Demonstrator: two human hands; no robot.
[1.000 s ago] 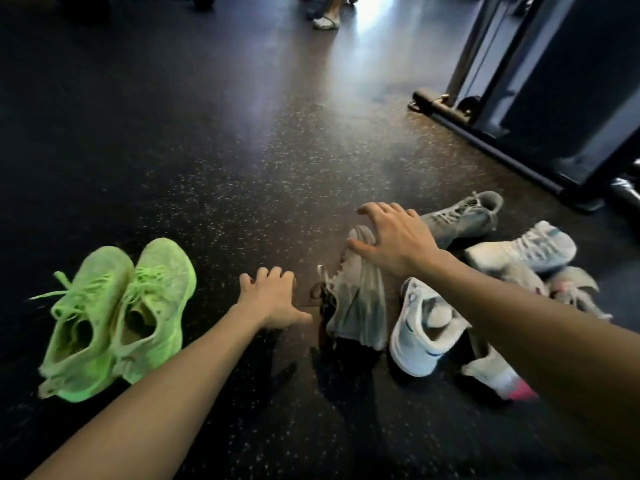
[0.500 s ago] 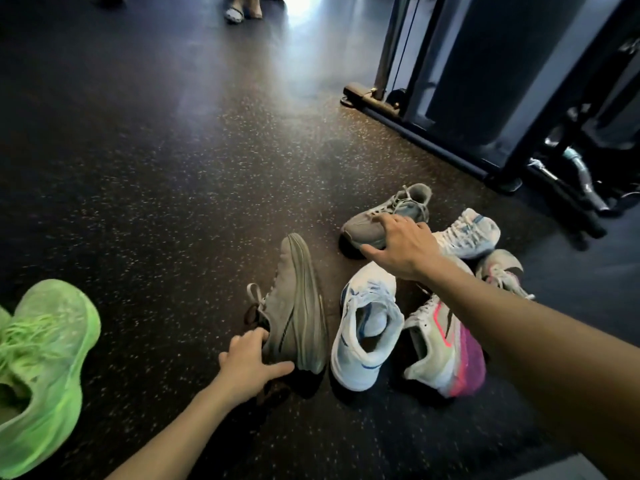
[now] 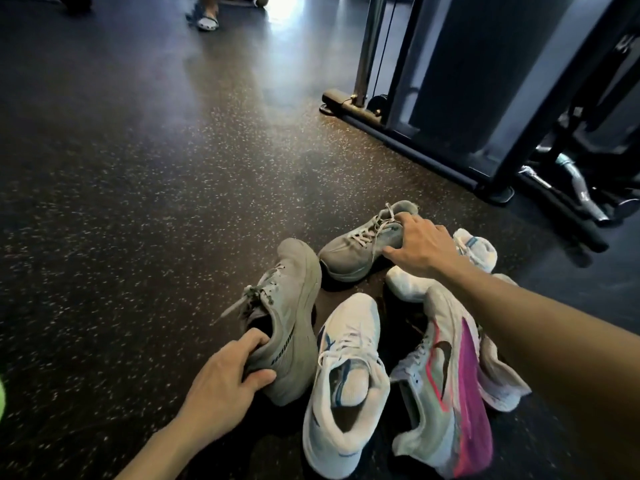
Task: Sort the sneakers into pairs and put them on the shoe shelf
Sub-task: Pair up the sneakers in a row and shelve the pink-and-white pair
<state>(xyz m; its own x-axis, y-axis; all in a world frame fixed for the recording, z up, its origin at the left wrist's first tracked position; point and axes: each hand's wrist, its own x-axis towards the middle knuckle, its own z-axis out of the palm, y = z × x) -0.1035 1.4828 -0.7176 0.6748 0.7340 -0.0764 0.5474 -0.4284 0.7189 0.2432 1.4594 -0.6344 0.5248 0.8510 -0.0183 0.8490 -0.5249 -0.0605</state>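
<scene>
Several sneakers lie in a heap on the dark speckled floor. My left hand [image 3: 225,379] grips the heel of a grey sneaker [image 3: 289,317] that lies on its side. My right hand [image 3: 420,245] closes on the collar of the matching grey sneaker [image 3: 360,249], which stands upright further away. Between them a white sneaker with blue trim [image 3: 346,375] points away from me. Its match [image 3: 474,249] shows partly behind my right wrist. A white sneaker with a pink sole [image 3: 450,382] lies on its side at the right, over another like it [image 3: 498,379]. No shoe shelf is in view.
A dark gym machine frame [image 3: 433,133] with a base rail stands at the right rear, with metal bars [image 3: 568,181] beside it. A person's foot in a sandal [image 3: 207,20] is at the far top. A sliver of neon green [image 3: 1,398] shows at the left edge.
The view has swung right, so the green pair has left the frame. My left hand took hold of the near grey sneaker's heel. My right hand reached onto the far grey sneaker.
</scene>
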